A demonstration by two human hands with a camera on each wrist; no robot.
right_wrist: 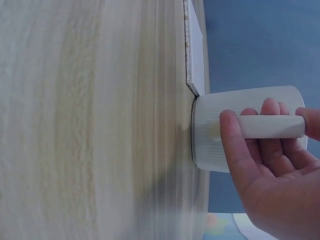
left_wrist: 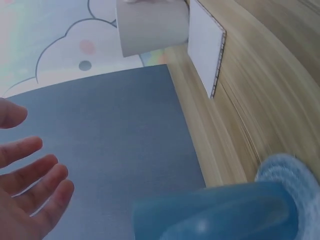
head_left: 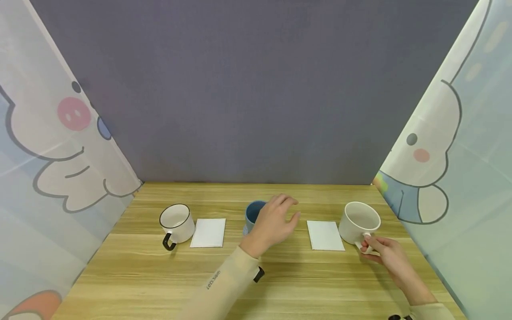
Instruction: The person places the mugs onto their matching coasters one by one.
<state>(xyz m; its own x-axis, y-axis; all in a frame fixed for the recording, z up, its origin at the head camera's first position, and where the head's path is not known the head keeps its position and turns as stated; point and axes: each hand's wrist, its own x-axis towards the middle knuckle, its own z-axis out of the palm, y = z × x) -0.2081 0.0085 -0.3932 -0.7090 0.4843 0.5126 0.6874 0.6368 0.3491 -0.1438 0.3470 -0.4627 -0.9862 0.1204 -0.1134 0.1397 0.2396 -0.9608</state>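
Observation:
My right hand (head_left: 391, 258) grips the handle of a white ribbed mug (right_wrist: 250, 95), its fingers curled through and the thumb on top. The mug stands upright on the table at the right, beside a white square coaster (head_left: 326, 235). In the middle, my left hand (head_left: 276, 222) hovers with fingers loosely bent and nothing in them. Behind it, partly hidden in the head view, is a blue cup (head_left: 252, 214); the left wrist view shows the cup standing on a round, light-blue textured coaster (left_wrist: 287, 167).
At the left stands a white mug with black rim and handle (head_left: 178, 226), next to another white square coaster (head_left: 209, 233). A grey panel (head_left: 256, 98) rises along the table's back edge. Cartoon-printed curtains (head_left: 60, 178) flank the wooden table (head_left: 140, 275) on both sides.

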